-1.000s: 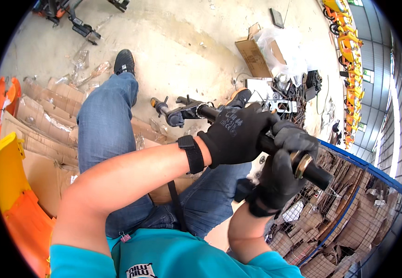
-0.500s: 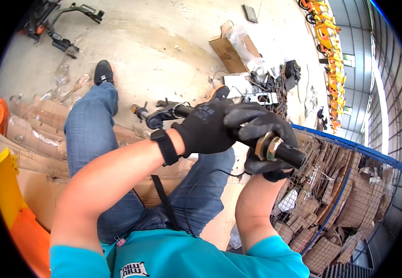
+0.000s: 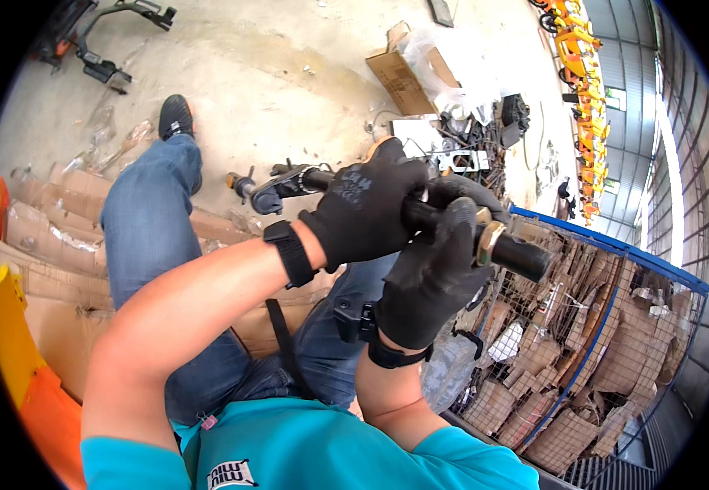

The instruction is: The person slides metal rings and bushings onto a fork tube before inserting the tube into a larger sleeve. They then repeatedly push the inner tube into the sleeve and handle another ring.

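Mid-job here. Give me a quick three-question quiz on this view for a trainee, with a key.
1. True or false: the left hand and the right hand are both gloved in black.

2. Which hand is nearer the brass-coloured nut on the black tube?
A) Left
B) Right
C) Both equally near

3. Fill the blank: the blue-rimmed mesh cage at the picture's right holds mostly ____.

Key:
1. True
2. B
3. Cardboard
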Demonstrator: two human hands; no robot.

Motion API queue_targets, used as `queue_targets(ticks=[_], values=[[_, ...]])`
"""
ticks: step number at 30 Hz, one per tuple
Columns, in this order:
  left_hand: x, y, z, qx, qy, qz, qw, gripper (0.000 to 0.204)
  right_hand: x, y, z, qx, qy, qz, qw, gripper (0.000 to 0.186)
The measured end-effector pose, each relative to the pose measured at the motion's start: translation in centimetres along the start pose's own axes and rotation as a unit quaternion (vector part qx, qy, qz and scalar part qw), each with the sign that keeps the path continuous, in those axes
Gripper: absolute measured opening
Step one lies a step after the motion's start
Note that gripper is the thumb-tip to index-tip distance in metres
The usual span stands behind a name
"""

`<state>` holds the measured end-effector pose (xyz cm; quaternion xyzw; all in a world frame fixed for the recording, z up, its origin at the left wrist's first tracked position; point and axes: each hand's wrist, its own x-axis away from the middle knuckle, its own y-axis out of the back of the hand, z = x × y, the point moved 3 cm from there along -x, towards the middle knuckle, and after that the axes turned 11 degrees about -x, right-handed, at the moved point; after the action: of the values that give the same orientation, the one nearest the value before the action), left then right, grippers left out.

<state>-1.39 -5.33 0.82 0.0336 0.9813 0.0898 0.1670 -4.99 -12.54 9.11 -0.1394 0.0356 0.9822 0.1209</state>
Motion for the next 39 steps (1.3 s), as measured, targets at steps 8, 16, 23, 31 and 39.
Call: queue_targets(ticks=[8, 16, 23, 31, 39], values=[[0.2, -1.2, -0.4, -0.006, -0.009, 0.165, 0.986, 0.042, -6.0, 3.4, 2.3, 0.022, 0.069, 0.517, 0.853, 0.069], [-0.1, -0.1, -0.2, -0.009, -0.104, 0.054, 0.993, 0.026, -5.1, 0.6, -1.5, -0.249, 0.084, 0.422, 0.868, 0.023], [-1.2, 0.0, 0.8, -0.01, -0.007, -0.018, 1.0, 0.023, -2.6, -0.6, -0.2, 0.014, 0.121, 0.111, 0.986, 0.028], [-1.8, 1.0, 0.9, 0.083, 0.01, 0.044, 0.996, 0.015, -2.1, -0.2, 0.9, -0.077, -0.041, 0.12, 0.989, 0.061], [-1.7, 0.3, 0.2, 0.038, -0.178, -0.055, 0.982, 0.052, -9.4, 1.6, 0.3, -0.111, 0.013, 0.616, 0.779, 0.055]])
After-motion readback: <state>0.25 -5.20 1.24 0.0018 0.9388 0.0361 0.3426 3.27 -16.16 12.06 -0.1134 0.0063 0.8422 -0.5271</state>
